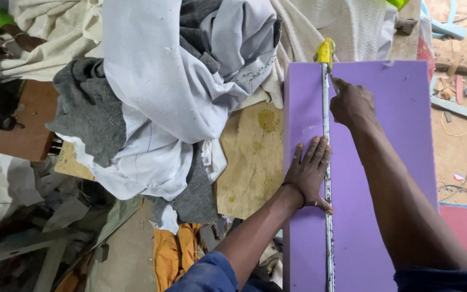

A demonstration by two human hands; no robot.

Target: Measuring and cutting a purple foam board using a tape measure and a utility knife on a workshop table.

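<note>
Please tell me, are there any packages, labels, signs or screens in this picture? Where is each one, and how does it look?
None that can be made out: no package, label, sign or screen shows.
Nearest thing with markings: a long narrow ruler with a yellow end, lying lengthwise on the purple foam block; its marks are too small to tell.
The left hand presses flat beside the ruler; the right hand is at its edge.

No packages, labels, signs or screens show anywhere in the frame.
</note>
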